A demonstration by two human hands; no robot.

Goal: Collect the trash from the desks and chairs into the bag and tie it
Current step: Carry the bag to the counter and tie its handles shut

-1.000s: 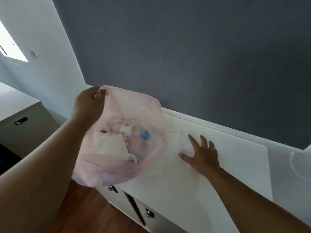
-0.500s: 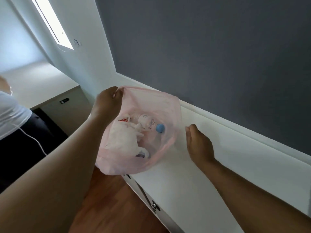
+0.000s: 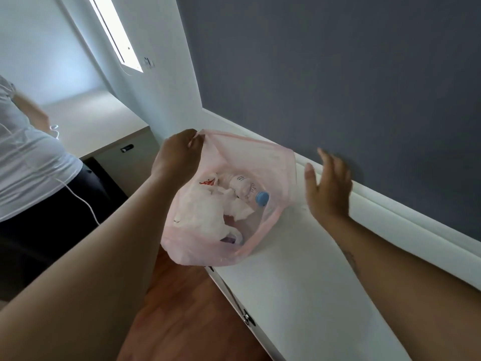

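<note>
A left hand (image 3: 179,155) pinches the rim of a pink bag (image 3: 276,162), holding its mouth wide over the front edge of a white desk (image 3: 299,282) — tissues and a bottle inside. The right hand (image 3: 329,187) hovers beside it, fingers spread, empty.

**White desk top along the grey wall**

A long, smooth white desk top (image 3: 299,295) runs beside the dark grey wall (image 3: 338,74). The translucent pink plastic bag (image 3: 276,162) overlaps its near edge; whether it rests there is unclear.
</note>
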